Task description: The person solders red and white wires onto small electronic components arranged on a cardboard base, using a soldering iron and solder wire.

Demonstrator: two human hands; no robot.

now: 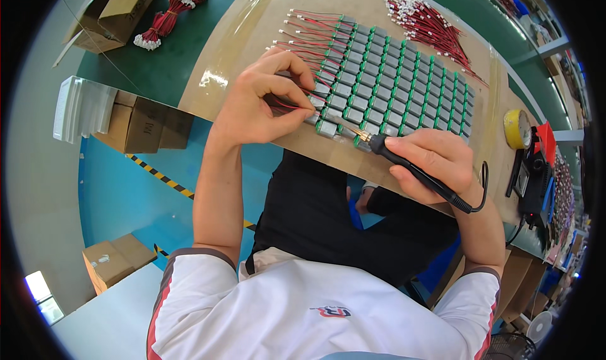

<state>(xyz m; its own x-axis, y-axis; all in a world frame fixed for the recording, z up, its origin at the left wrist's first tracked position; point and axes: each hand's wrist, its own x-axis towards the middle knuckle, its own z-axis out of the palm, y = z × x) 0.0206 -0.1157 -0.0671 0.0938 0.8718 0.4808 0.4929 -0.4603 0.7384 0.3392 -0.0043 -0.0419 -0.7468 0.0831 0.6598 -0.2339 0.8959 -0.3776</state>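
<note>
Many small grey battery cells with green circuit strips lie in close rows as a block [391,82] on the brown work board. My left hand [255,98] is at the block's near left corner, thumb and index finger pinched on a thin red and black wire lead [282,106]. In my right hand [439,161] is a soldering iron [382,148], held like a pen. Its tip points left over the nearest cells, close to my left fingertips; whether it touches anything is unclear. Leads with white plugs [309,31] stick out from the left column of cells.
A loose pile of red and black leads [432,35] lies behind the block. Yellow tape [517,129] and a black soldering station [536,186] stand at the right. Bundled leads [167,20] and an open carton [117,19] are at the far left. The iron's cord loops beside my right wrist.
</note>
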